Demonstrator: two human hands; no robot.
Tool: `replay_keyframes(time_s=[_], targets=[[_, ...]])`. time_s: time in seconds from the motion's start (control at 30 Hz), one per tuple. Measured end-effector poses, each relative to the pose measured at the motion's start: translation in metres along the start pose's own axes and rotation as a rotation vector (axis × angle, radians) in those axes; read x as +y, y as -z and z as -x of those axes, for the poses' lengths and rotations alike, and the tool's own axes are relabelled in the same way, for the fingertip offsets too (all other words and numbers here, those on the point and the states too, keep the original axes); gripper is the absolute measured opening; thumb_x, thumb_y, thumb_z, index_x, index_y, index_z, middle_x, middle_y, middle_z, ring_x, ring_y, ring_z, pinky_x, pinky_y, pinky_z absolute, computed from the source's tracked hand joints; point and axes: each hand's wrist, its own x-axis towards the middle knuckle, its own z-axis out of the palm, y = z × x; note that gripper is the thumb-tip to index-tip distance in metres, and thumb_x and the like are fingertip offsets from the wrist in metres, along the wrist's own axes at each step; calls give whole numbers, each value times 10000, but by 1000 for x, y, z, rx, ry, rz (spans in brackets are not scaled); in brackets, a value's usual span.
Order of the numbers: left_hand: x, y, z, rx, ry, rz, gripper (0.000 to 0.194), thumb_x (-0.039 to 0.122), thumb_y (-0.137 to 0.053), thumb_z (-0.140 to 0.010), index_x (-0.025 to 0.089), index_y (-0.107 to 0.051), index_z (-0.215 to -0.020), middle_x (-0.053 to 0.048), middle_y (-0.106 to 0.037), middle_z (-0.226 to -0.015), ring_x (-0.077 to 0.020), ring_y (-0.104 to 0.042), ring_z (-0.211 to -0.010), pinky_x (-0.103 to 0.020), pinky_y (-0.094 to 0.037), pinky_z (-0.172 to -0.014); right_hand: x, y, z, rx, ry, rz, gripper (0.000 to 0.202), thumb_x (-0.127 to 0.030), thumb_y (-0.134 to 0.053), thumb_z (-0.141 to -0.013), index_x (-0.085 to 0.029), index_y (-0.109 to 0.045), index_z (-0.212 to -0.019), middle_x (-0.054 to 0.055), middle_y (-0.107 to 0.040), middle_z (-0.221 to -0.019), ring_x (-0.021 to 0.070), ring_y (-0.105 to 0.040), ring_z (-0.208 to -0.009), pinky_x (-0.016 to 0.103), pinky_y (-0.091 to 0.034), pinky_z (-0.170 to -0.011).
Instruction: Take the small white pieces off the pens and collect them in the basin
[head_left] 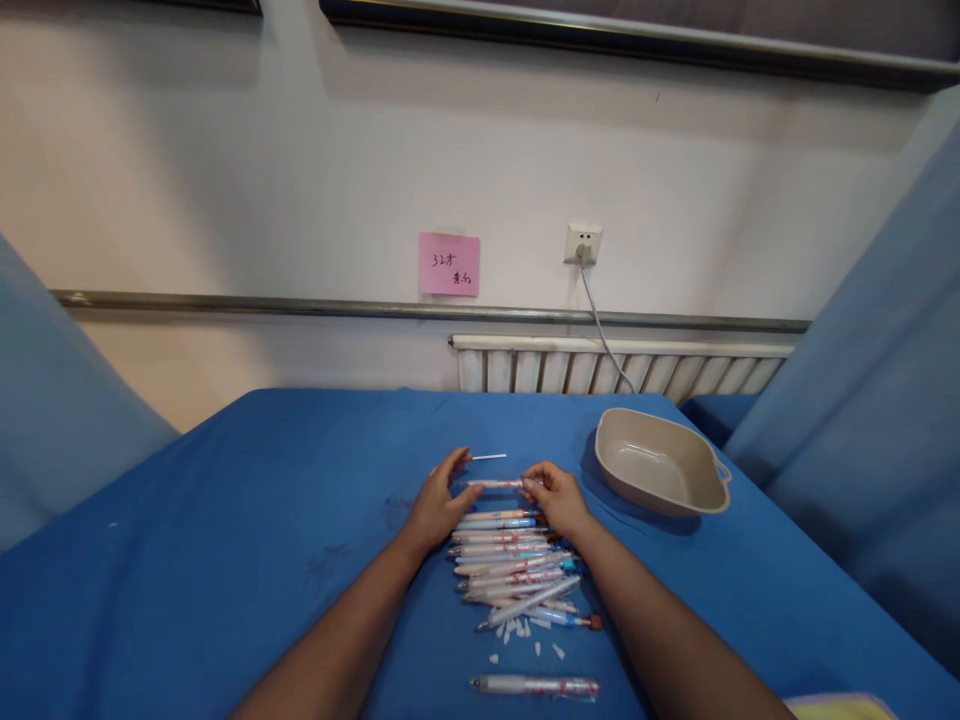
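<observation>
Between my hands a white and red pen barrel (493,484) lies crosswise above a row of pens. My right hand (555,496) pinches its right end. The thumb of my left hand (441,502) is at its left end, while the left fingers hold a thin white stick (489,457) that points right. Several assorted pens (510,550) lie side by side below my hands, one clear pen (529,603) slanting across the others. Small white pieces (514,630) are scattered beneath them. A single pen (534,686) rests nearer to me.
A beige basin (660,465) stands on the blue cloth (300,480) at the right. A yellow cloth (840,707) shows at the bottom right edge. Behind are a radiator (547,370), a socket (583,245) with a cable, and blue curtains on both sides.
</observation>
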Motion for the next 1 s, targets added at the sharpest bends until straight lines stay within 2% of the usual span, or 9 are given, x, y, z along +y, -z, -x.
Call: replay_keyframes(time_s=[0.17, 0.33, 0.43, 0.53, 0.67, 0.73, 0.8, 0.87, 1.0], targets=[[2, 0, 1, -66, 48, -32, 402, 384, -440, -836, 165, -572, -1146, -23, -671, -741, -185, -621, -743, -312, -471, -742, -1, 1, -1, 14, -31, -54, 205, -367, -575, -709, -177, -595, -782, -15, -603, -613, 128, -566, -566, 240, -443, -549], [6, 3, 1, -61, -73, -122, 356, 373, -547, -774, 184, -608, -1069, -66, -653, -1016, -219, -557, -1008, -333, -409, -893, -1, 1, -1, 12, -26, -55, 201, -363, -594, -692, -175, -595, -763, -20, -588, -583, 121, -549, -543, 232, -429, -531], [7, 2, 1, -150, -37, -175, 286, 380, -435, -847, 192, -646, -894, -38, -672, -869, -189, -593, -857, -300, -434, -813, -2, 1, -1, 12, -35, -83, 213, -374, -601, -686, -174, -596, -760, -18, -591, -587, 120, -550, -542, 231, -428, -528], [7, 1, 1, -175, -25, -231, 431, 377, -291, -906, 189, -645, -747, -44, -663, -767, -186, -596, -784, -300, -431, -785, -1, 1, -1, 39, -50, -97, 231, -389, -607, -679, -175, -598, -764, -18, -586, -585, 119, -547, -537, 227, -423, -515], [7, 1, 2, -113, -113, -179, 288, 364, -446, -845, 180, -610, -994, -67, -637, -1022, -192, -570, -942, -298, -420, -857, 1, 1, -2, 45, -51, -96, 243, -401, -612, -680, -173, -598, -763, -20, -576, -563, 117, -535, -520, 227, -415, -504], [7, 0, 3, -109, -123, -180, 271, 356, -512, -807, 177, -592, -994, -61, -632, -1001, -189, -566, -927, -292, -430, -838, 1, 1, -2, 31, -42, -106, 243, -402, -616, -678, -173, -601, -758, -19, -582, -572, 114, -536, -525, 229, -420, -517], [7, 0, 2, -144, -123, -210, 248, 357, -432, -855, 183, -608, -852, -41, -637, -857, -177, -572, -844, -286, -434, -802, 1, 1, -2, 30, -36, -109, 248, -404, -623, -673, -173, -604, -761, -18, -588, -580, 113, -539, -532, 231, -421, -526], [6, 1, 1, -156, -112, -225, 377, 351, -305, -907, 189, -610, -756, -35, -627, -762, -171, -572, -796, -287, -429, -796, 1, 2, -3, 47, -32, -117, 263, -416, -629, -669, -172, -604, -764, -20, -583, -567, 112, -534, -522, 231, -418, -522], [3, 3, -1, -63, -59, -159, 388, 361, -286, -912, 186, -632, -886, -48, -653, -887, -178, -574, -903, -292, -413, -855, -4, 6, -3, 83, -34, -163, 326, -473, -638, -649, -169, -589, -756, -28, -562, -530, 105, -511, -476, 230, -412, -498]])
